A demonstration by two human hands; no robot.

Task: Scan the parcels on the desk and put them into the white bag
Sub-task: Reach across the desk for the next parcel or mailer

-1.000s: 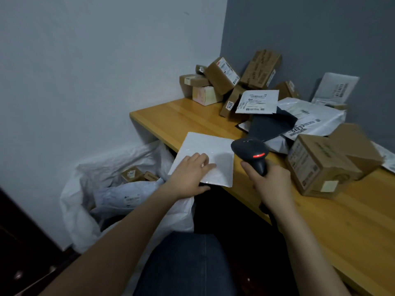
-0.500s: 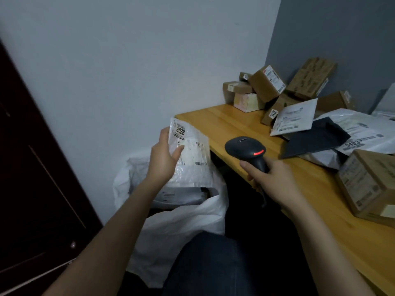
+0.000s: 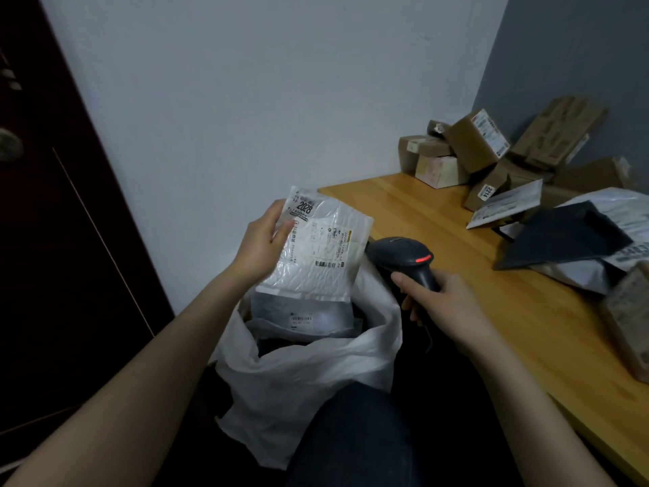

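Far left of the left hand: dark door (image 3: pixel 52 240), knob at the frame's edge.

Left hand (image 3: pixel 261 242): raised and closed in a pinch on the upper left corner of a white padded parcel (image 3: pixel 323 254). The thumb lies across the front by the label and the fingers sit behind it. The label faces the camera and reads "2028", with a barcode lower down.

The parcel hangs tilted, off the desk, directly over the mouth of the white bag (image 3: pixel 309 374). The bag sits below both hands, its mouth open. A grey parcel (image 3: pixel 302 312) lies inside it, just under the held parcel's lower edge.

Below the bag, toward the camera: a knee in dark jeans (image 3: pixel 351 434).

Scanner (image 3: pixel 404 256): its head is just right of the held parcel and turned toward it, with a red light lit on top.

Right hand (image 3: pixel 446 304): wrapped round the scanner's handle, forefinger on the front of the grip.

Right of that hand: wooden desk (image 3: pixel 421 205). Beyond it, a heap of cardboard boxes (image 3: pixel 477 142) sits in the corner. A flat white envelope (image 3: pixel 505 203) leans on the boxes, with a dark mailer (image 3: pixel 562 237) nearer. Another box (image 3: pixel 628 311) is cut by the right edge.
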